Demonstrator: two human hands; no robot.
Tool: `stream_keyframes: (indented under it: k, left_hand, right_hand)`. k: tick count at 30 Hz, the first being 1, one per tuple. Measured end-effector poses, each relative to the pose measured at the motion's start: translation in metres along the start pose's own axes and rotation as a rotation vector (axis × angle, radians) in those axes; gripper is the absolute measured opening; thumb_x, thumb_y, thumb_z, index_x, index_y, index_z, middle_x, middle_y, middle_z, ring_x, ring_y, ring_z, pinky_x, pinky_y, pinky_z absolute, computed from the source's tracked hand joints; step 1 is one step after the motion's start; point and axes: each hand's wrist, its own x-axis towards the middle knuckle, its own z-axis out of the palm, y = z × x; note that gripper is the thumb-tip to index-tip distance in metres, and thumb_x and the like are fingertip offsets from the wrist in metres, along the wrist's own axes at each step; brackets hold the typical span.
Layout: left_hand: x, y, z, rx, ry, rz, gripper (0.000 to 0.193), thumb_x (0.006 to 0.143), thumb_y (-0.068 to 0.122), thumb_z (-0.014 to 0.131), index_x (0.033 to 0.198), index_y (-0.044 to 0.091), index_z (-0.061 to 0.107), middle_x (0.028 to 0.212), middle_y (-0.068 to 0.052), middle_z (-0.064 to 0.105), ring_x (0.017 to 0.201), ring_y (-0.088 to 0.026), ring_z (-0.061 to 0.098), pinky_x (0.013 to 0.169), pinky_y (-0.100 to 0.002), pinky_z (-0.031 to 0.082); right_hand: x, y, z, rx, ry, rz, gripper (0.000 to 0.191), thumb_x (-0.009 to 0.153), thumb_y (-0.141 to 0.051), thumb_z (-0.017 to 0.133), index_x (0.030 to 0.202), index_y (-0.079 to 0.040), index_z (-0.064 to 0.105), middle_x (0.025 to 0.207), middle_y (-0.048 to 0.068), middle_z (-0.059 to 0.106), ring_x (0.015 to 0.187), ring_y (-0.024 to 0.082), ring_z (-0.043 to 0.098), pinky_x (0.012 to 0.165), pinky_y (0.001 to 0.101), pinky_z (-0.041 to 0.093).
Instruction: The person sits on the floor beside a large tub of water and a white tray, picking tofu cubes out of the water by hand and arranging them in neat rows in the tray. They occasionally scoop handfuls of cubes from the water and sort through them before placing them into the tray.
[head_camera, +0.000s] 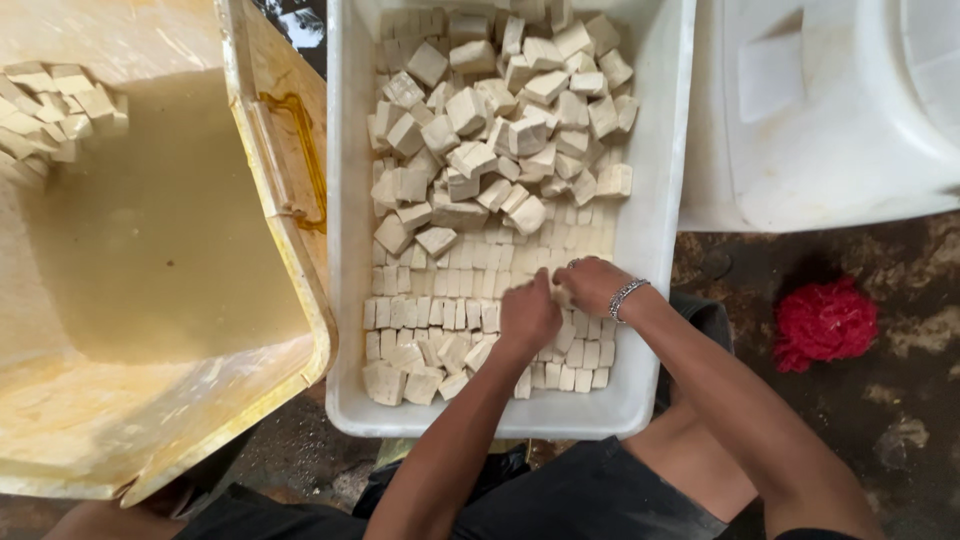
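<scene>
Pressing both curled hands, left and right, onto tofu cubes in the white tub; grip unclear.

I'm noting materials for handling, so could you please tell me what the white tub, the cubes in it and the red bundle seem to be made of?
White tub: likely plastic, smooth, slightly glossy, rounded rim. Cubes: soft, matte, off-white, probably tofu. Red bundle: looks like plastic mesh, crinkled; uncertain.

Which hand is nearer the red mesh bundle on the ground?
Right. The right hand is in the white tray on the side toward the red mesh bundle; the left hand is beside it, farther from the bundle.
</scene>
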Motion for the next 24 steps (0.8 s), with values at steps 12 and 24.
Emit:
stream_keyframes:
  k: [12, 24]
  left_hand:
    - [0.023, 0.023, -0.02, 0.082, -0.435, -0.075, 0.054, 0.09, 0.044, 0.064, 0.141, 0.025, 0.057, 0.117, -0.009, 0.074, 0.115, -0.029, 0.067, 0.101, -0.056, 0.043]
    - [0.01, -0.102, -0.25, 0.225, 0.694, 0.372, 0.017, 0.089, 0.015, 0.067, 0.104, 0.01, 0.075, 0.103, -0.012, 0.074, 0.106, -0.035, 0.066, 0.097, -0.051, 0.047]
  right_hand:
    - [-0.012, -0.007, -0.003, -0.131, -0.089, 0.223, 0.033, 0.083, -0.011, 0.072, 0.115, -0.003, 0.063, 0.111, 0.02, 0.069, 0.109, 0.036, 0.068, 0.092, 0.0444, 0.057]
    - [-0.049, -0.06, 0.046, 0.03, 0.31, 0.02, 0.039, 0.078, -0.02, 0.079, 0.107, -0.003, 0.06, 0.104, 0.018, 0.067, 0.099, 0.036, 0.066, 0.083, 0.0457, 0.056]
